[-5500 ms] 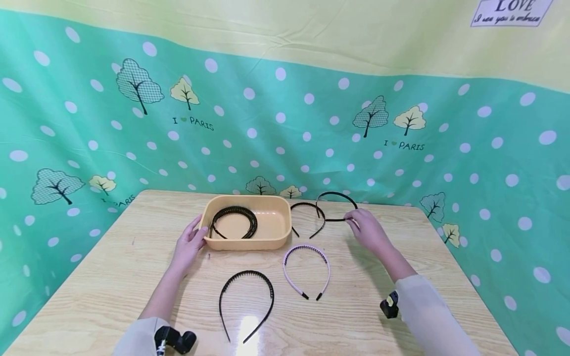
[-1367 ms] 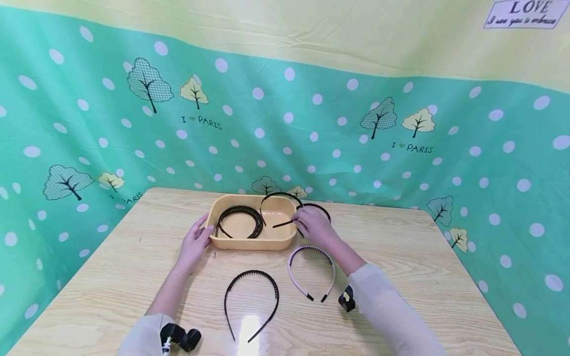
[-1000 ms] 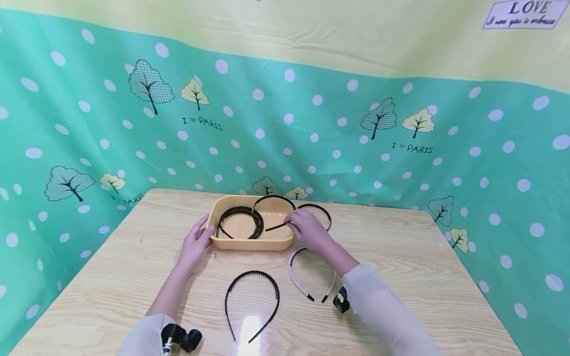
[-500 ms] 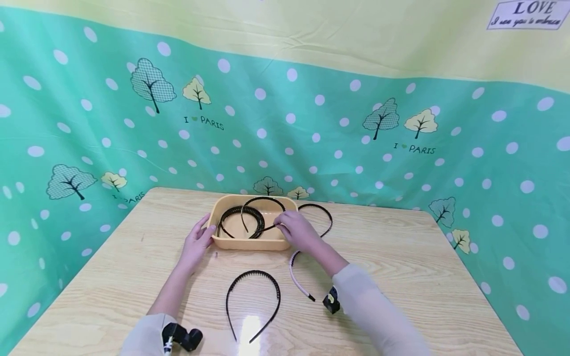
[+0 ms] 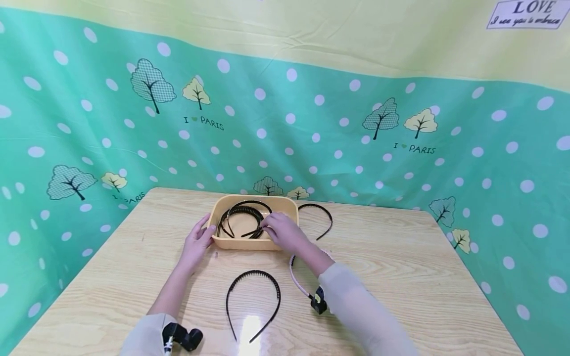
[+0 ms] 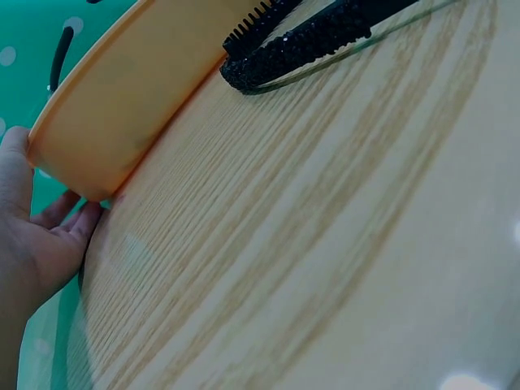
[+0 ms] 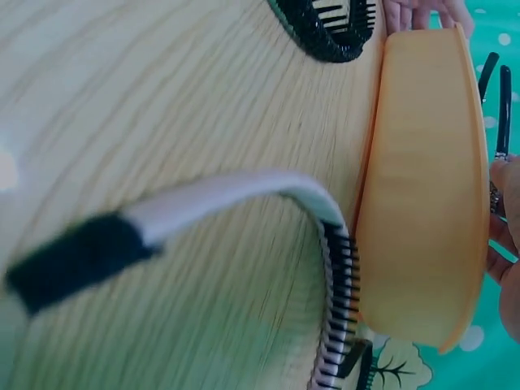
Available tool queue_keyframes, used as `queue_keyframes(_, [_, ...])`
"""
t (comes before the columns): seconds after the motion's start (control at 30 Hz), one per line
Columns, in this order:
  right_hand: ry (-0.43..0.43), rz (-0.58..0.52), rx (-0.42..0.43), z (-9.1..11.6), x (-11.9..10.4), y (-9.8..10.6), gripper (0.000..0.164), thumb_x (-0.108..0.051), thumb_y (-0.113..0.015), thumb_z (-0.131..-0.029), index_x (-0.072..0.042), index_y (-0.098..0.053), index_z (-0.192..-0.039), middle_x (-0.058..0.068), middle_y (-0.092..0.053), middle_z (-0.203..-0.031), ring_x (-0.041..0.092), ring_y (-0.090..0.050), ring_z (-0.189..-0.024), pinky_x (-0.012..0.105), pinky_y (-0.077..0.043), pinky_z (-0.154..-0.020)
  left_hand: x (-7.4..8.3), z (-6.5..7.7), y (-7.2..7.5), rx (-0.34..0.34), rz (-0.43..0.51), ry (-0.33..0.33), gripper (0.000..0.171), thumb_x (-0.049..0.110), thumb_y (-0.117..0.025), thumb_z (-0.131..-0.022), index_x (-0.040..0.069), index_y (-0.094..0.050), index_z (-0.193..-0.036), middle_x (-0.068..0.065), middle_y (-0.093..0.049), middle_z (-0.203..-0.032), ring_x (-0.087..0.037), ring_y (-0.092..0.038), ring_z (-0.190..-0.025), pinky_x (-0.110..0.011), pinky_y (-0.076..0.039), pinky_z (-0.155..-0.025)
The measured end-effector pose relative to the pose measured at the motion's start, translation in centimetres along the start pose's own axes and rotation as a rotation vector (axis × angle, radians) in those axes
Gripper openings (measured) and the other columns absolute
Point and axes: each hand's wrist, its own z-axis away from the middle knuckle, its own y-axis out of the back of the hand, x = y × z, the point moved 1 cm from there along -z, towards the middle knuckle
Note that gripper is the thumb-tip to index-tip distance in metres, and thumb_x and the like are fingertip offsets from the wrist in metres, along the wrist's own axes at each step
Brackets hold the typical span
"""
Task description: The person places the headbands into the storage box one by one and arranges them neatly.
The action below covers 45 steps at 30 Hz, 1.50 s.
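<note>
My left hand (image 5: 196,244) grips the left end of a tan plastic tray (image 5: 249,244), thumb at the rim and fingers low on the outer wall in the left wrist view. With finger and thumb, my right hand (image 5: 285,232) pinches a black headband (image 5: 251,201) over the inside of the tray. In the right wrist view a dark arm of that headband (image 7: 504,114) rises above the tray's rim. Several toothed black headbands lie stacked in the tray's left half, overlapped by the held one in the head view.
A toothed black headband (image 5: 255,272) lies on the table in front of the tray. A lilac headband (image 5: 297,284) lies partly hidden under my right forearm. Another black headband (image 5: 329,217) is just right of the tray. A patterned green cloth (image 5: 285,133) hangs behind the table.
My right hand has carried the black headband leftward from the table's right side into the tray, down over the stack. My left hand has stayed on the tray.
</note>
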Motion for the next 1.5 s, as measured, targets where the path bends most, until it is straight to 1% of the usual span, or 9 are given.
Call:
queue_keyframes(0.27, [-0.033, -0.019, -0.053, -1.0, -1.2, -0.7, 0.014, -0.014, -0.055, -0.094, -0.013, -0.065, -0.104, 0.000, -0.065, -0.104, 0.015, -0.058, -0.101, 0.027, -0.049, -0.095, -0.2, -0.1, 0.0, -0.004, -0.001, 0.007, 0.064, 0.039, -0.052, -0.095, 0.022, -0.023, -0.149, -0.022, -0.035, -0.147, -0.034, -0.041, -0.130, -0.022, -0.048, -0.096])
queue_keyframes(0.53, [-0.067, -0.021, -0.060, -1.4, -1.7, -1.0, 0.014, -0.013, -0.055, -0.094, -0.013, -0.064, -0.104, -0.001, -0.064, -0.104, 0.014, -0.058, -0.101, 0.025, -0.048, -0.095, 0.1, 0.0, 0.0, 0.012, -0.003, 0.020, 0.061, 0.036, -0.051, -0.096, 0.022, -0.025, -0.149, -0.022, -0.037, -0.146, -0.026, -0.048, -0.125, -0.018, -0.050, -0.093])
queue_keyframes(0.63, [-0.081, -0.023, -0.074, -1.6, -1.7, -1.0, 0.014, -0.013, -0.055, -0.094, -0.013, -0.064, -0.105, -0.001, -0.064, -0.105, 0.014, -0.057, -0.103, 0.025, -0.048, -0.096, 0.1, 0.0, 0.0, 0.010, 0.005, 0.020, 0.061, 0.035, -0.051, -0.096, 0.022, -0.025, -0.149, -0.023, -0.036, -0.146, -0.031, -0.045, -0.127, -0.021, -0.049, -0.095])
queue_keyframes(0.77, [-0.106, -0.025, -0.111, -1.8, -1.8, -1.1, 0.015, -0.014, -0.054, -0.094, -0.013, -0.064, -0.106, -0.001, -0.064, -0.106, 0.014, -0.057, -0.104, 0.025, -0.047, -0.098, 0.1, 0.0, -0.1, 0.001, 0.003, 0.014, 0.062, 0.037, -0.051, -0.096, 0.021, -0.023, -0.149, -0.024, -0.033, -0.147, -0.035, -0.041, -0.130, -0.020, -0.049, -0.094])
queue_keyframes(0.97, [-0.130, -0.046, -0.142, -1.9, -1.8, -1.2, 0.016, -0.013, -0.054, -0.094, -0.013, -0.064, -0.106, 0.000, -0.064, -0.107, 0.015, -0.057, -0.106, 0.027, -0.046, -0.100, 0.0, 0.0, 0.0, 0.009, -0.004, 0.012, 0.062, 0.037, -0.050, -0.096, 0.020, -0.023, -0.149, -0.024, -0.033, -0.147, -0.036, -0.041, -0.130, -0.016, -0.049, -0.091])
queue_keyframes(1.07, [-0.136, -0.047, -0.144, -2.0, -1.7, -1.3, 0.016, -0.013, -0.054, -0.095, -0.013, -0.064, -0.106, 0.000, -0.064, -0.108, 0.015, -0.057, -0.106, 0.026, -0.046, -0.100, 0.0, 0.0, -0.1, 0.012, -0.002, 0.017, 0.062, 0.037, -0.051, -0.096, 0.022, -0.024, -0.149, -0.023, -0.035, -0.146, -0.031, -0.045, -0.127, -0.015, -0.050, -0.091])
queue_keyframes(1.17, [-0.126, -0.046, -0.138, -2.1, -1.5, -1.5, 0.016, -0.014, -0.054, -0.094, -0.013, -0.065, -0.106, 0.000, -0.065, -0.107, 0.014, -0.058, -0.106, 0.027, -0.046, -0.100, 0.1, 0.0, -0.1, 0.012, 0.015, 0.016, 0.060, 0.034, -0.050, -0.097, 0.021, -0.024, -0.149, -0.023, -0.037, -0.145, -0.014, -0.055, -0.116, -0.014, -0.051, -0.089])
queue_keyframes(1.3, [-0.105, -0.047, -0.124, -2.1, -1.3, -1.7, 0.017, -0.013, -0.054, -0.094, -0.013, -0.066, -0.107, 0.000, -0.067, -0.108, 0.015, -0.058, -0.108, 0.027, -0.045, -0.102, 0.2, 0.1, -0.2, 0.010, 0.039, 0.007, 0.059, 0.030, -0.049, -0.098, 0.018, -0.023, -0.149, -0.024, -0.038, -0.144, 0.006, -0.056, -0.098, -0.011, -0.051, -0.086])
queue_keyframes(1.5, [-0.122, -0.054, -0.128, -2.0, -1.4, -1.6, 0.020, -0.013, -0.055, -0.094, -0.013, -0.066, -0.111, 0.000, -0.066, -0.112, 0.015, -0.058, -0.111, 0.028, -0.044, -0.103, 0.3, 0.2, -0.2, 0.008, 0.032, 0.002, 0.061, 0.032, -0.050, -0.097, 0.016, -0.023, -0.149, -0.026, -0.037, -0.144, 0.010, -0.055, -0.094, -0.010, -0.051, -0.085])
